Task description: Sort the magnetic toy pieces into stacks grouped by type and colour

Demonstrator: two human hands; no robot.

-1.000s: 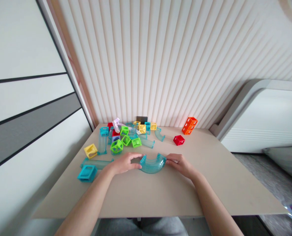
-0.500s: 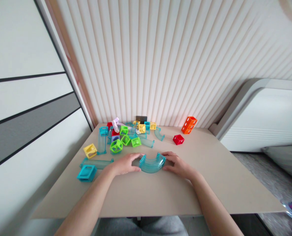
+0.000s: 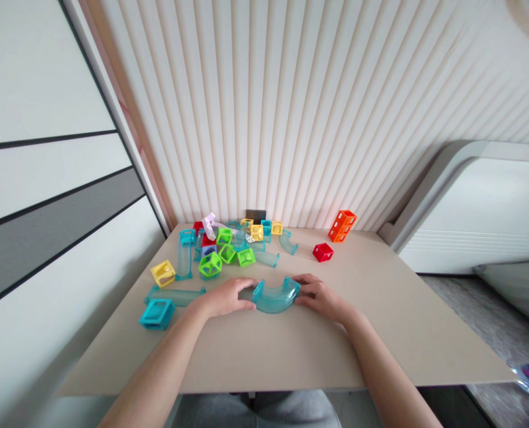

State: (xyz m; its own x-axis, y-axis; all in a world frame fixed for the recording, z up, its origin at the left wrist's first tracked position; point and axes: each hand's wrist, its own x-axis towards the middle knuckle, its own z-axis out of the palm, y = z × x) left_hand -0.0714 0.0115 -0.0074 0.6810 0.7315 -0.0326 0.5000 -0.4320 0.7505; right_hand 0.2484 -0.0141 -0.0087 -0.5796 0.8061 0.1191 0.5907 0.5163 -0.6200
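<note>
On table [image 3: 282, 356] | left grip [image 3: 227, 297], right grip [image 3: 321, 298] flank curved blue track [image 3: 275, 299]

The surface [image 3: 402, 333] is open along its right edge; the curved track [image 3: 275, 300] blocks the middle, green cubes [image 3: 227, 254] the far-left side.

- Curved track [image 3: 276, 299]: on the table's [image 3: 264, 356] middle, between left hand [image 3: 229, 297] and right hand [image 3: 321, 297].
- Heap of cubes and tracks [image 3: 227, 254]: far edge, left of centre.
- Stack [image 3: 342, 226]: near far right corner, single cube [image 3: 323, 252] before it.
- Straight track [image 3: 176, 296]: by left edge, block [image 3: 157, 315] before it.
</note>
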